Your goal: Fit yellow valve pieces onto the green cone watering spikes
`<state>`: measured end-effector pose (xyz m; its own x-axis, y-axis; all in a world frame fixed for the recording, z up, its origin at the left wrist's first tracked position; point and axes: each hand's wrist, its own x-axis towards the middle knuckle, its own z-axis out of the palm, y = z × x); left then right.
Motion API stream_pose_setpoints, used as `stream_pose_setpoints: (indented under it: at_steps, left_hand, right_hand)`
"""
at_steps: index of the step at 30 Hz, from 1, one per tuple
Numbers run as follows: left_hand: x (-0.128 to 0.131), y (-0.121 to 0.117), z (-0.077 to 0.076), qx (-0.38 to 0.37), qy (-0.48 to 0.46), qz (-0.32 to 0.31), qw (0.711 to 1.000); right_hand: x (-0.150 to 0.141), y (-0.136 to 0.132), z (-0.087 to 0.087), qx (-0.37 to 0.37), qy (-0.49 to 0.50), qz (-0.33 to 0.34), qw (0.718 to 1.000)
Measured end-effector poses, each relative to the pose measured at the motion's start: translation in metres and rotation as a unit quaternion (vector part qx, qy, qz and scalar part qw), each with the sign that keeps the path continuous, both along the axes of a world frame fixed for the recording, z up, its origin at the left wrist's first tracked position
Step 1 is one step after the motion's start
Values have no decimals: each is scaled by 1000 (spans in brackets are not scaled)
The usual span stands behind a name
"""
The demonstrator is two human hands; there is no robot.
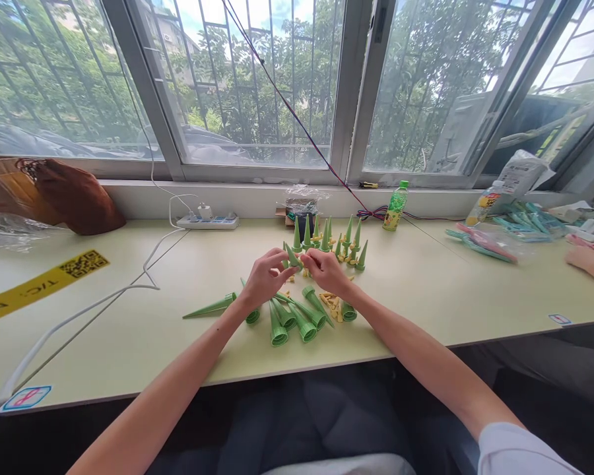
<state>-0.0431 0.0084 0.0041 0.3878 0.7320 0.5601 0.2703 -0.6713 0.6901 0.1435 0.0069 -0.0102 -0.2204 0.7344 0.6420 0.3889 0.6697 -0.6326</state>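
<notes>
My left hand [266, 277] is closed round a green plastic cone-shaped spike [292, 256], its tip tilted up and to the left. Against the base of that spike, my right hand [327, 270] has its fingers pinched together; whatever is between them is hidden. Below my hands lie several loose green spikes [278, 331], most with their hollow ends facing me. Beside them is a small pile of yellow plastic pieces [330, 305], partly covered by my right wrist. Behind my hands, several green spikes [358, 235] stand upright with yellow pieces fitted to them.
A small dark box [304, 224] stands at the back. A green-capped drink bottle [395, 206] and a power strip [212, 221] are near the sill. A white cable [153, 264] crosses the left side. At far right, another person's hand [591, 257] is beside plastic-wrapped items [490, 243].
</notes>
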Motion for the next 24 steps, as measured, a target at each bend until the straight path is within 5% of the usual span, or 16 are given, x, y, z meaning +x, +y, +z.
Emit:
stream_pose_setpoints:
  at_steps: [10, 24]
  left_hand:
    - [1, 2, 2, -94, -55, 15, 994]
    - [1, -6, 8, -186, -62, -58, 979]
  right_hand:
    - [0, -1, 0, -2, 24, -26, 999]
    - [0, -3, 1, 19, 9, 17, 1000]
